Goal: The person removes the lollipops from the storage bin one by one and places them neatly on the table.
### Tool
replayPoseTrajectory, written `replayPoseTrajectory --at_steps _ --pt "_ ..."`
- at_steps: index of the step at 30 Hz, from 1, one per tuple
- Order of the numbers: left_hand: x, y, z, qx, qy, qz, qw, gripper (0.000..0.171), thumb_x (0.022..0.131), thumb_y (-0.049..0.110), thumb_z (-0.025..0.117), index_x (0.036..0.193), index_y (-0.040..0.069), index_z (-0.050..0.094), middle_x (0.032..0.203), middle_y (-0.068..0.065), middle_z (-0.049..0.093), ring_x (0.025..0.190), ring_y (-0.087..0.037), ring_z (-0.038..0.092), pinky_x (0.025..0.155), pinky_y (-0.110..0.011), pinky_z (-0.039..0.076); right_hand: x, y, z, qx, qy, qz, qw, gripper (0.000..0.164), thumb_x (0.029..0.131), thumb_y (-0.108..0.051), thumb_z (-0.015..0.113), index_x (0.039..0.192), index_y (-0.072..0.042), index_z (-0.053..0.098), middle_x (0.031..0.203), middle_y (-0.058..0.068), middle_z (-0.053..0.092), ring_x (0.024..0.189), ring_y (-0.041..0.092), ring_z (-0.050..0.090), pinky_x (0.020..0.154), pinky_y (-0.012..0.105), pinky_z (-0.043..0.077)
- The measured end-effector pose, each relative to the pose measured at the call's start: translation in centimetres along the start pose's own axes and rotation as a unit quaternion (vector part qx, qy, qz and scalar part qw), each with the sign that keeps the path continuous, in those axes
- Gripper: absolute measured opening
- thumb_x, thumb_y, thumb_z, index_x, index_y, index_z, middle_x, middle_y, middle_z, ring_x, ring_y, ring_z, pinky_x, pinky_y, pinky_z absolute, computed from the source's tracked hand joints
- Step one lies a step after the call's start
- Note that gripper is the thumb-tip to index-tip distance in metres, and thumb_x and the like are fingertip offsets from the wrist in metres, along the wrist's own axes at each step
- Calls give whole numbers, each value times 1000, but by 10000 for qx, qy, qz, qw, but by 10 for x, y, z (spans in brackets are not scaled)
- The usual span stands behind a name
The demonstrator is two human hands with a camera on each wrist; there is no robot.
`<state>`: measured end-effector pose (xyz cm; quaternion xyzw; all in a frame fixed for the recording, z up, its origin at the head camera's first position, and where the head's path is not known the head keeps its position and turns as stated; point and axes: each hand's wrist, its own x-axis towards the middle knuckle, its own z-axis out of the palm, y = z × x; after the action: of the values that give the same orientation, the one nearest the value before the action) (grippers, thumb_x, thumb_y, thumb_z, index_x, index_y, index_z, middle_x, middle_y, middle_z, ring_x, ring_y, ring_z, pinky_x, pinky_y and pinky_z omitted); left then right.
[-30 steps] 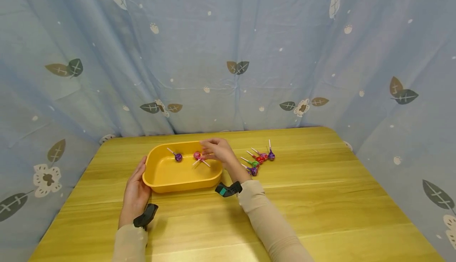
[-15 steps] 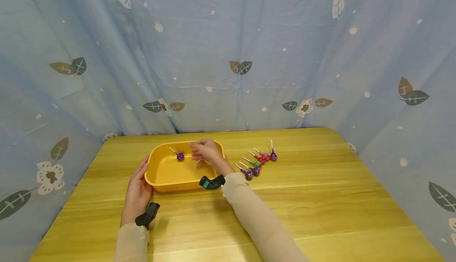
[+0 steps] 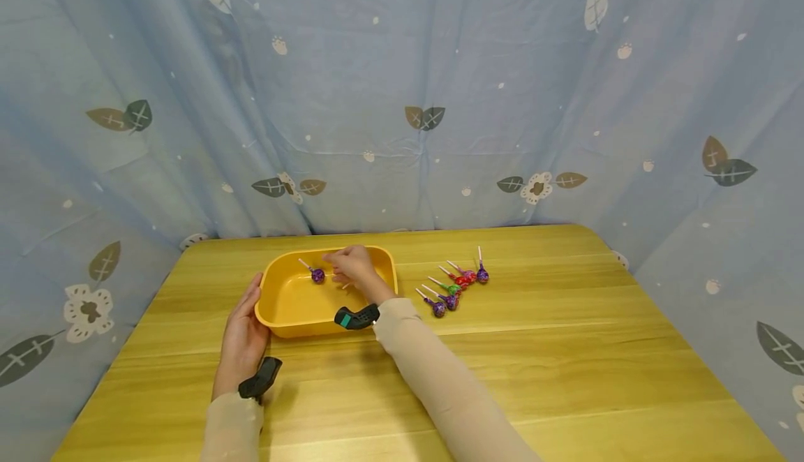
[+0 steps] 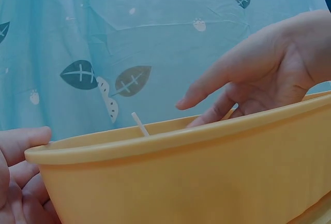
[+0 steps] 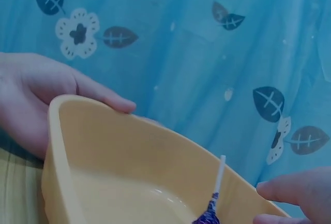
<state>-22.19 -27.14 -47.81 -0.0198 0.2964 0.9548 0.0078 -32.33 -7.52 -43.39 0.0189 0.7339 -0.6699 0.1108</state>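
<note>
A yellow plastic bin (image 3: 301,326) stands on the table, with my left hand (image 3: 245,333) resting along the outside of its left end. In the right wrist view the fingers of that left hand (image 5: 57,87) lie against the outer wall near the rim. My right hand (image 3: 353,266) reaches down into the bin, thumb and fingers spread apart with nothing visible between them. Just left of its fingertips lies a purple-wrapped lollipop (image 3: 317,276), its white stick leaning toward the back wall. Beneath the right hand a short piece of white stick shows; the rest is hidden.
Right of the bin, several lollipops lie in a loose group on the wooden table (image 3: 565,350): purple ones (image 3: 438,308), a green one (image 3: 453,289), a red one (image 3: 461,282) and a pink one (image 3: 470,276). A blue patterned curtain (image 3: 402,99) hangs behind.
My right hand has moved left and lower inside the bin, over the pink lollipops, toward the purple one. The left hand keeps its place at the bin's end.
</note>
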Motion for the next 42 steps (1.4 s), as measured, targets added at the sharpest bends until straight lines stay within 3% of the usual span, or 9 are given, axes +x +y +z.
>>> replayPoseTrajectory --at_steps 5,11,16,20,29,37,42 --pt "0 0 1 -1 34 -33 10000 60 105 14 41 156 21 12 160 10 8 144 -7 13 115 -25 15 -2 1 9 -78 62 72 9999 27 85 -22 77 97 1 69 93 12 66 88 32 68 76 41 58" --pt "0 0 1 -42 39 -22 10000 57 105 14 41 156 22 18 160 9 8 144 -7 14 115 -26 15 -4 3 17 -140 -169 156 9996 18 86 -19 75 95 -3 74 94 16 70 90 36 67 78 43 57" --pt "0 1 2 133 -6 -44 9999 59 105 16 41 157 22 12 160 10 7 144 -7 12 115 -26 14 -4 5 24 -397 -218 123 9989 17 86 -17 75 96 -3 75 92 12 70 90 32 65 77 42 58" --pt "0 1 2 251 -8 -40 9997 60 105 17 41 157 22 9 160 10 6 144 -7 12 116 -27 14 -5 4 28 -602 -268 123 9978 14 87 -15 73 94 -4 76 85 5 67 85 27 63 74 42 58" --pt "0 1 0 256 17 -41 9997 59 106 18 40 157 22 11 160 10 6 145 -9 7 116 -27 12 -1 3 39 -1004 -181 214 9946 8 88 -11 71 90 -4 73 69 4 55 58 20 55 66 38 59" --pt "1 1 -2 235 27 -54 9997 59 106 18 40 157 22 11 160 10 8 145 -7 9 116 -26 13 2 4 49 -1336 -203 52 9908 6 88 -8 70 84 -5 73 72 0 60 53 21 54 61 36 58" --pt "1 1 -1 327 53 -42 9994 60 105 19 41 157 21 11 159 9 9 144 -7 13 115 -26 16 3 5 52 -1695 -185 3 9854 7 83 -5 75 76 -5 73 68 1 60 52 20 54 55 32 56"
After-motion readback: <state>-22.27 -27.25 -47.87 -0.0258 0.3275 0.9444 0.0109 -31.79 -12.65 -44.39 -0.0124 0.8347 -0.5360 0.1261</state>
